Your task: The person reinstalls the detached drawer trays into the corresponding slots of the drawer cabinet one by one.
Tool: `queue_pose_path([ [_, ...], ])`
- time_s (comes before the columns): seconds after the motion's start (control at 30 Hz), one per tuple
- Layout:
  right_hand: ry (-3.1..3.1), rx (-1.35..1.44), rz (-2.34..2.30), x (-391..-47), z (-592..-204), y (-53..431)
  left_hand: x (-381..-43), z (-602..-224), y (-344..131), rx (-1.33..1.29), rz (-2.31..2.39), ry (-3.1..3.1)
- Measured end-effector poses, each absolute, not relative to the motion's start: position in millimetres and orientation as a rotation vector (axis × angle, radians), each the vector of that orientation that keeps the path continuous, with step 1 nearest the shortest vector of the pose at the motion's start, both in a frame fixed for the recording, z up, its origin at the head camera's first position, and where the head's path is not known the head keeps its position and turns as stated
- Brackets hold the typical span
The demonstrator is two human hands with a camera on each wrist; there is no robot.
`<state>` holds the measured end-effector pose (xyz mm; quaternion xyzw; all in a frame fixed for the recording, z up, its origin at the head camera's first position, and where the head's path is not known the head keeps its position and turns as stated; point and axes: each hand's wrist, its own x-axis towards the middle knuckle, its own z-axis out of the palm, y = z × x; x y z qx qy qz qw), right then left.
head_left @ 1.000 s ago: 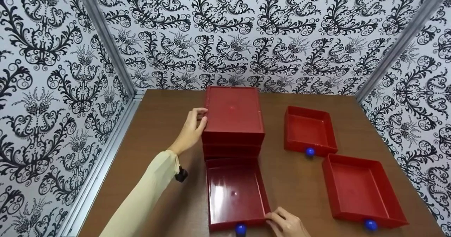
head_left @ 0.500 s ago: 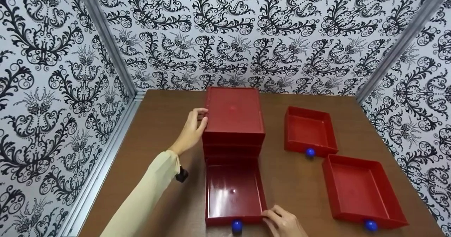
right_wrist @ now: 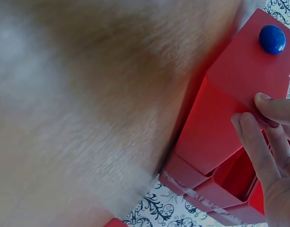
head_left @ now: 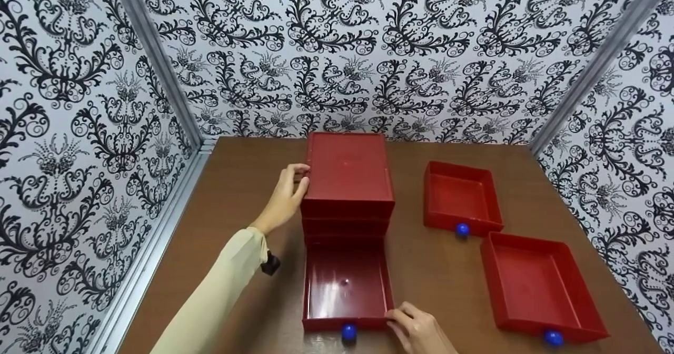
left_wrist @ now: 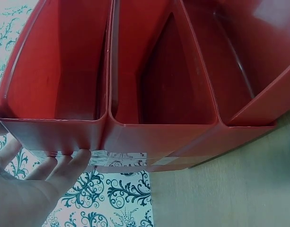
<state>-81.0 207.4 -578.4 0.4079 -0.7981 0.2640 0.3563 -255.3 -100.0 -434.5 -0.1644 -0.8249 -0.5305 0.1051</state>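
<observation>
A red plastic drawer unit (head_left: 347,167) stands mid-table; its front shows three stacked compartments (left_wrist: 163,71) in the left wrist view. My left hand (head_left: 284,198) steadies its left side, fingers (left_wrist: 64,172) laid against the outer wall. A red drawer (head_left: 345,291) with a blue round knob (head_left: 348,332) sits partway in the lowest compartment and sticks out toward me. With thumb and fingers my right hand (head_left: 418,326) pinches the drawer's front right corner. In the right wrist view the thumb (right_wrist: 272,109) lies on the drawer front, fingers along its side.
Two more red drawers lie on the brown table (head_left: 237,159) at the right: a smaller one (head_left: 461,193) further back and a larger one (head_left: 537,280) nearer. Each has a blue knob at its front. Patterned walls (head_left: 342,69) enclose the table's back and sides.
The drawer has slid away from me, deeper into the lowest compartment, and has straightened. My right hand moved with it, forward and slightly left. My left hand has stayed on the unit.
</observation>
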Motion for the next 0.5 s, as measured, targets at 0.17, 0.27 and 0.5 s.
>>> queue_pose_path([
  [0.17, -2.108, 1.038, 0.646, -84.1, -575.7, 204.7, -256.0, -435.6, -100.6, -0.488, -1.568, -2.43],
  [0.27, -2.143, 1.026, 0.616, -86.4, -574.5, 203.5, -256.9, -436.4, -100.6, -0.5, -1.56, -2.422],
  [0.5, -2.126, 1.014, 0.571, -95.4, -573.3, 199.0, -255.9, -435.9, -101.2, -0.492, -1.519, -2.459],
])
